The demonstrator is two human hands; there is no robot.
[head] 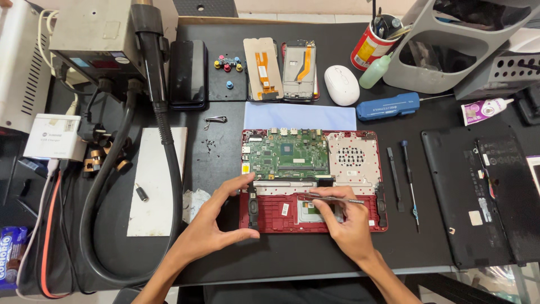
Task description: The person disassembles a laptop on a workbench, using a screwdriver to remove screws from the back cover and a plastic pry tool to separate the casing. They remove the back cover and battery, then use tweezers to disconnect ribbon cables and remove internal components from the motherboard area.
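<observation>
1. The opened red laptop (313, 179) lies mid-table; the right hand (344, 222) hides its touchpad area.
2. Right fingers pinch thin tweezers (332, 199).
3. The left hand (216, 222), fingers apart, touches the laptop's left edge.

blue snack pack (11, 254) lower left, white-purple tube (485, 110) right

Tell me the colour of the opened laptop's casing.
Red; the laptop casing shows it best in the head view, around the green circuit board.
</observation>
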